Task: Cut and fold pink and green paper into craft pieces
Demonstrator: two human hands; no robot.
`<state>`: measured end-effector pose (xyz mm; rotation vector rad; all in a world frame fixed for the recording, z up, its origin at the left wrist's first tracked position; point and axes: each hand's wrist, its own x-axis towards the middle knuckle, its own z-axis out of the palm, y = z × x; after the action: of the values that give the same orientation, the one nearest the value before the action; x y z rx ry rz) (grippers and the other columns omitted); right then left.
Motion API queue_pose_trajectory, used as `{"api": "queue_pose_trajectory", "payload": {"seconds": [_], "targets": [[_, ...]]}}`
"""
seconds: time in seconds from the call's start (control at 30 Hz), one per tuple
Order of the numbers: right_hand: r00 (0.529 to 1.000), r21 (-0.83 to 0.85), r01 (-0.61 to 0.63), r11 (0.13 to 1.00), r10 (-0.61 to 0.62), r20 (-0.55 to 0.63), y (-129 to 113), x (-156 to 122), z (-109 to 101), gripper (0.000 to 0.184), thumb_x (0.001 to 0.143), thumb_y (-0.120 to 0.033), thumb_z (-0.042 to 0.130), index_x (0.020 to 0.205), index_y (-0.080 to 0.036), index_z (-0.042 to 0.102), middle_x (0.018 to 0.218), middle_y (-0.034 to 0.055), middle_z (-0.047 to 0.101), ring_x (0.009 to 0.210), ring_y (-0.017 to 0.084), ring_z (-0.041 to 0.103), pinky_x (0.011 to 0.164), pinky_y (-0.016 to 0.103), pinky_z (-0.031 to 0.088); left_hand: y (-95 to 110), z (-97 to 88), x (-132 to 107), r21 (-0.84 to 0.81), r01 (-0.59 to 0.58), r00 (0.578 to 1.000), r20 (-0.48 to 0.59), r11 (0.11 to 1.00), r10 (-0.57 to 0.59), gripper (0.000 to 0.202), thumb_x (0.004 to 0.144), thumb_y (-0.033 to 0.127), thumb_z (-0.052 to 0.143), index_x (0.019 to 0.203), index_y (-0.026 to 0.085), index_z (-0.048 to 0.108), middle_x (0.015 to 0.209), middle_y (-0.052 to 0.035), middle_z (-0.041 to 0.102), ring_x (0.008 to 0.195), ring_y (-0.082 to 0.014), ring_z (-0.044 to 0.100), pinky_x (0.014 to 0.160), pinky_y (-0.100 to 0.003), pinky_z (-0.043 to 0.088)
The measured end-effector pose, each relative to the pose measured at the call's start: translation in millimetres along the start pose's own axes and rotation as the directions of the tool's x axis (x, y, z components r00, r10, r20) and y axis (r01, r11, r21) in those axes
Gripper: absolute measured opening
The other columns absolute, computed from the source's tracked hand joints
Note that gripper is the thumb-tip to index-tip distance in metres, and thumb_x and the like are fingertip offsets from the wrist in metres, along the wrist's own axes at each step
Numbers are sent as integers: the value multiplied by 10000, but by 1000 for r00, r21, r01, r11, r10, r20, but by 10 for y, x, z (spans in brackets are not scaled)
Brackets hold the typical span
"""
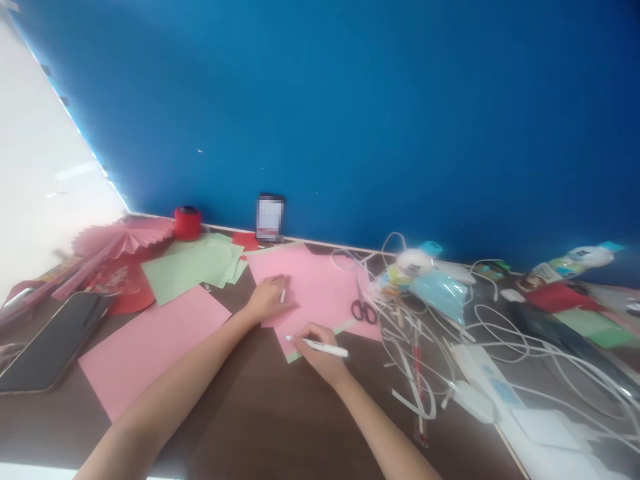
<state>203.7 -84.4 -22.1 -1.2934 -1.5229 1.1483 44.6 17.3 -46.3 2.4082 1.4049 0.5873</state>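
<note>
A large pink paper sheet point(325, 287) lies on the dark table with my left hand point(270, 298) resting on its left side, thumb and fingers apart. A small white piece point(283, 295) shows between that thumb and the fingers; whether it is gripped I cannot tell. Held in my right hand point(320, 357) is a white pen point(327, 347), its tip pointing left over the sheet's lower part. A strip of green paper point(296, 357) peeks out under the pink near this hand. Black-handled scissors point(364, 311) lie on the sheet's right side.
To the left are another pink sheet point(155, 353), green papers point(195, 267), a pink folded fan point(125, 237), a dark phone or tablet point(55, 343) and a red round container point(187, 223). A small screen point(270, 219) leans on the blue wall. White cables point(500, 327) tangle at right by a bottle point(415, 262).
</note>
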Motion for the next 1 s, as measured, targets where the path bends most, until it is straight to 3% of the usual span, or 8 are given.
{"api": "queue_pose_trajectory", "payload": {"seconds": [0.1, 0.2, 0.43, 0.67, 1.0], "targets": [[999, -48, -3, 999, 1, -35, 37, 20, -7, 338, 695, -345, 610, 477, -194, 399, 454, -58, 415, 455, 89, 405, 451, 214, 342, 14, 4, 2, -5, -16, 1000, -1, 1000, 16, 682, 731, 559, 530, 1252, 129, 438, 1276, -116, 507, 1234, -254, 397, 1021, -386, 304], [1000, -84, 24, 996, -23, 8, 54, 28, -8, 342, 731, -321, 549, 487, -201, 342, 462, -66, 355, 456, 82, 370, 465, 212, 330, 22, -5, 4, -2, -27, 1000, -2, 1000, 27, 688, 737, 569, 516, 1253, 120, 436, 1283, -117, 500, 1239, -256, 387, 1020, -389, 300], [994, -245, 109, 963, -99, 53, 75, -6, 17, 329, 729, -263, 507, 482, -199, 299, 468, -69, 286, 464, 78, 299, 460, 212, 268, 27, -15, -15, 17, -31, 999, 22, 999, 30, 593, 749, 566, 501, 1171, 148, 509, 1331, -97, 453, 1257, -251, 363, 1033, -387, 281], [996, -95, 56, 994, -62, -62, 105, 26, 4, 346, 768, -338, 493, 513, -210, 296, 482, -66, 291, 459, 82, 307, 445, 210, 286, 28, -17, -15, 40, -24, 999, 40, 999, 22, 618, 757, 545, 496, 1205, 120, 477, 1338, -119, 438, 1265, -259, 347, 1040, -394, 270], [997, -202, 55, 978, -66, -49, 59, 9, 47, 332, 767, -315, 486, 522, -206, 290, 488, -69, 284, 463, 77, 285, 449, 214, 247, 36, -30, -16, 47, -37, 998, 44, 998, 34, 583, 776, 543, 462, 1180, 124, 495, 1348, -115, 427, 1268, -253, 343, 1043, -388, 264]]}}
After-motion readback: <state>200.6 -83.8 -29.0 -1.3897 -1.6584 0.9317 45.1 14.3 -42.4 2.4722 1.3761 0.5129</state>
